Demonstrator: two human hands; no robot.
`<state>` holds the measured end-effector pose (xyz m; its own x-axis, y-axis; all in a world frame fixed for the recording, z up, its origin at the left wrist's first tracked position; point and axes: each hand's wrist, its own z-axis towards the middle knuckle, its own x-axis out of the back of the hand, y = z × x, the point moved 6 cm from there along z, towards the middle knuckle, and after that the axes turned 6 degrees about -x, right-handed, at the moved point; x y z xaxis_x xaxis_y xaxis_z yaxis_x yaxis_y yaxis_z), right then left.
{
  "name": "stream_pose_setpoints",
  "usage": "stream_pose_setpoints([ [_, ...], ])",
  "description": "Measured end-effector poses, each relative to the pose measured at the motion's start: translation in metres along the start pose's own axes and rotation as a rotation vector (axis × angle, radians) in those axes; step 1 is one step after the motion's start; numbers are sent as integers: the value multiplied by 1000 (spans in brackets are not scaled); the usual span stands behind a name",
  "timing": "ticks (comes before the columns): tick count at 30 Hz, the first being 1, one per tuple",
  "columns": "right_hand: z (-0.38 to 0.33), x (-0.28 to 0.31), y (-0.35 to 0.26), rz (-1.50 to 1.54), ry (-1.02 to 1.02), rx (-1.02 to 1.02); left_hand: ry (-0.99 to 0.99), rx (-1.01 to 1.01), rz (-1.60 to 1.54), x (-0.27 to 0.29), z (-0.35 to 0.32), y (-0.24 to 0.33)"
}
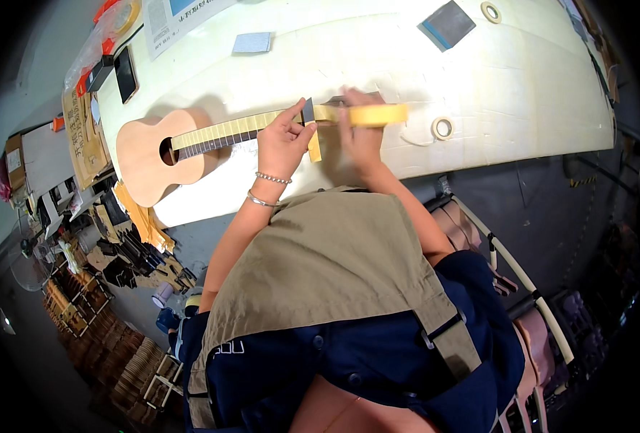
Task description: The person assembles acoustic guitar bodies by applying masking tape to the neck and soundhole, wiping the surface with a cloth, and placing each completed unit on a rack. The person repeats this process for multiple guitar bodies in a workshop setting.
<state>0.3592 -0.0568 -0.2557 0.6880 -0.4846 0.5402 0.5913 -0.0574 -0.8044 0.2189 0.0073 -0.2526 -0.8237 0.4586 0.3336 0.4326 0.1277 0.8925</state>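
A small unfinished guitar (137, 151) lies across the table, its body at the left and its neck pointing right. Pale yellow tape (222, 130) covers much of the fretboard. My left hand (280, 144) rests at the upper part of the neck, with thumb and fingers closed on a thin dark-grey flat piece (308, 110). Below that piece hangs a short strip of yellow tape (314, 148). Over the headstock, my right hand (363, 144) is smeared by motion and closed on a roll of yellow tape (381, 115). The headstock is mostly hidden.
On the white table (522, 101) lie a smaller tape roll (443, 129), another roll (490, 11), a dark square pad (448, 25), a light-blue sheet (252, 42) and a phone (126, 75). Chairs (533, 339) stand at the lower right; stacked wooden parts (103, 361) at the lower left.
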Motion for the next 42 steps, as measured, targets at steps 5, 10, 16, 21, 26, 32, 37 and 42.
stream_pose_setpoints([
  [5,-15,16,-77,290,53,452,20,-195,103,6,-3,5],
  [10,4,16,-32,957,81,-325,-38,-689,464,25,-30,0],
  [16,-7,5,-45,1194,46,-458,-136,58,-693,6,-20,10],
  [21,-13,1,-13,2438,134,-833,7,-83,-531,71,-24,-8],
  [26,-1,57,23,1596,331,-534,389,-213,27,229,-23,-62],
  [32,9,21,-16,-318,49,-38,446,-222,266,253,-17,-86],
  [37,4,12,10,-125,2,-189,439,-218,348,252,-16,-85],
  [42,9,13,7,-117,16,-199,460,-205,484,250,-16,-88],
])
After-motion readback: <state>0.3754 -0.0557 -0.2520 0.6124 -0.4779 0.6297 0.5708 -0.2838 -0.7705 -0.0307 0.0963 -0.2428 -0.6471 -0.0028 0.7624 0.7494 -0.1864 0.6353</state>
